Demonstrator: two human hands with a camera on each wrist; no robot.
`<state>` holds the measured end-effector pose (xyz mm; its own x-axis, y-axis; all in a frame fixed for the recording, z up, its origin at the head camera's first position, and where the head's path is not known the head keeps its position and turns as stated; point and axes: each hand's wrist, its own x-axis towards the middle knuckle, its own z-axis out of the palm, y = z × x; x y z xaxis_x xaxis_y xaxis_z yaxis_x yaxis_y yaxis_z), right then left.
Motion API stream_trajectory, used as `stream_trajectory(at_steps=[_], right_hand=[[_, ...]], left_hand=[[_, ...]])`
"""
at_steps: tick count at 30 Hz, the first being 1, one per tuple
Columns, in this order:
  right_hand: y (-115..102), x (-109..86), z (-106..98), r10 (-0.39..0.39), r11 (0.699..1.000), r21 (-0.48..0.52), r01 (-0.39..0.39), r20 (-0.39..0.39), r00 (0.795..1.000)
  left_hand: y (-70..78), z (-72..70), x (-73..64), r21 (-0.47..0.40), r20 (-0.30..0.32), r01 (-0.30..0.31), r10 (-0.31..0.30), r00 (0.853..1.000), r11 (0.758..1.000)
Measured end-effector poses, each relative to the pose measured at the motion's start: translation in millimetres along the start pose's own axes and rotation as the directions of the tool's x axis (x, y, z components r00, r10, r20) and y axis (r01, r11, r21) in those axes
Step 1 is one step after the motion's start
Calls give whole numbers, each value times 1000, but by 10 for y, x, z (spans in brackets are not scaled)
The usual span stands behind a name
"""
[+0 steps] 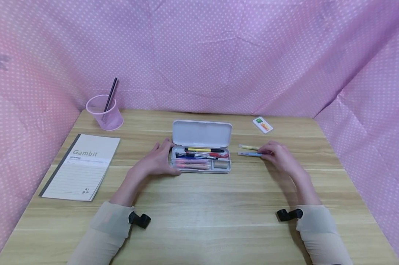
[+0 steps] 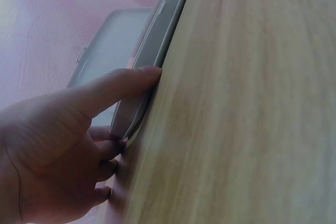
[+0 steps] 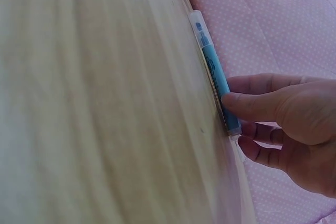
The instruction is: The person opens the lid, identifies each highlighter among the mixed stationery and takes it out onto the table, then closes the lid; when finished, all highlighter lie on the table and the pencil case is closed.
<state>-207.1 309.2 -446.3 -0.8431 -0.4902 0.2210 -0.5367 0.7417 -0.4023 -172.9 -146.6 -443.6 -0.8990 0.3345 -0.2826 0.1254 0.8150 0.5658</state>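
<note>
An open white pencil case (image 1: 202,134) lies on the table with its lid tilted back. My left hand (image 1: 156,160) grips its left end, the thumb on the front side and the fingers round the end. Inside are several pens, among them a yellow and black pen (image 1: 204,150), and a small grey block (image 1: 220,165) in its own compartment. To the right, my right hand (image 1: 280,156) pinches the rear end of a blue highlighter (image 3: 215,69) between thumb and forefinger, low at the tabletop. A yellow highlighter (image 1: 248,147) lies just behind the blue one, its rear end hidden by the fingers.
On the left lies a notebook (image 1: 81,173). Behind it stands a pink mesh pen cup (image 1: 110,119) holding dark sticks (image 1: 111,94). A small white block (image 1: 263,125) with a coloured print lies at the back right. Pink dotted cloth (image 1: 199,55) surrounds the table.
</note>
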Motion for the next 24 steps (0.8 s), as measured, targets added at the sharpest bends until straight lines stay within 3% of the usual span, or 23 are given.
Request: stream_trajectory(at_steps=[10, 24], right_hand=[[-20, 14, -10, 70, 998, -9, -70, 47, 996], [-34, 24, -41, 64, 998, 9, -64, 26, 998]], left_hand=[[8, -5, -11, -2, -7, -32, 32, 999, 999], [-4, 3, -3, 0, -11, -37, 37, 999, 999]])
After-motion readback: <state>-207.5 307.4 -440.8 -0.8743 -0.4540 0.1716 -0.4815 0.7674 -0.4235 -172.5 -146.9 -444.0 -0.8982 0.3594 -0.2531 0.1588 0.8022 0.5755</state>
